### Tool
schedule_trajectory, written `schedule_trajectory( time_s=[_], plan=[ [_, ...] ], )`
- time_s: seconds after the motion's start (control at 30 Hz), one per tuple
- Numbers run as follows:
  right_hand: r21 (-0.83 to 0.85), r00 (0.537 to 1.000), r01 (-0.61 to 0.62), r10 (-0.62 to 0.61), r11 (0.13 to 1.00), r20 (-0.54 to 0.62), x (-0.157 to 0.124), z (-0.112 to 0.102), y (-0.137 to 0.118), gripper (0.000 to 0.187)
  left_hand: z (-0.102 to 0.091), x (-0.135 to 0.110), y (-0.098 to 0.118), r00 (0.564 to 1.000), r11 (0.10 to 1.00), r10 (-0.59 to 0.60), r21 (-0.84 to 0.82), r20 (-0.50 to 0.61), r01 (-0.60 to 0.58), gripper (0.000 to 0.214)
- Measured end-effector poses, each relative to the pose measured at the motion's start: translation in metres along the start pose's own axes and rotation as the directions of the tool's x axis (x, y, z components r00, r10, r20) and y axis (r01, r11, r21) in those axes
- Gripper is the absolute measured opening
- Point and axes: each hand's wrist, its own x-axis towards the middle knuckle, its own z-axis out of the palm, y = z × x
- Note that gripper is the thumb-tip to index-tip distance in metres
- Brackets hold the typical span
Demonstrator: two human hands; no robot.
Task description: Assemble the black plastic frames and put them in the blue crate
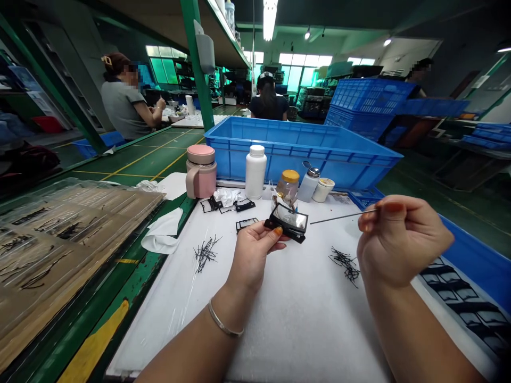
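Here, your left hand (255, 246) pinches a glossy rectangular panel framed in black (291, 218); your right hand (401, 239) pinches a thin dark rod (339, 217), tip toward it, above the flat white work surface (307, 319). An unsteady grip could let the rod scratch the panel.

Dim background; ceiling tube (270, 20), windows (294, 77) glaring; wide-angle stretch at edges.
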Motion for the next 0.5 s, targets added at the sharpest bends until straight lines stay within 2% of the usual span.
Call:
schedule_trajectory(
  time_s=[0.07,0.2,0.5],
  plan=[
    [0.069,0.998,-0.059,0.058,0.996,0.025,-0.005,0.002,-0.002,0.017,0.002,-0.001,-0.002,1.000,1.000,-0.024,0.017,0.019,0.023,0.020],
    [0.021,0.979,-0.141,0.136,0.990,0.151,-0.017,0.005,-0.003,0.015,0.003,0.000,-0.007,0.996,0.997,-0.073,0.042,0.058,0.071,0.022],
    [0.027,0.959,-0.202,0.192,0.979,0.207,-0.022,0.006,-0.002,0.010,0.004,0.001,-0.011,0.990,0.993,-0.098,0.080,0.098,0.090,0.022]
  ],
)
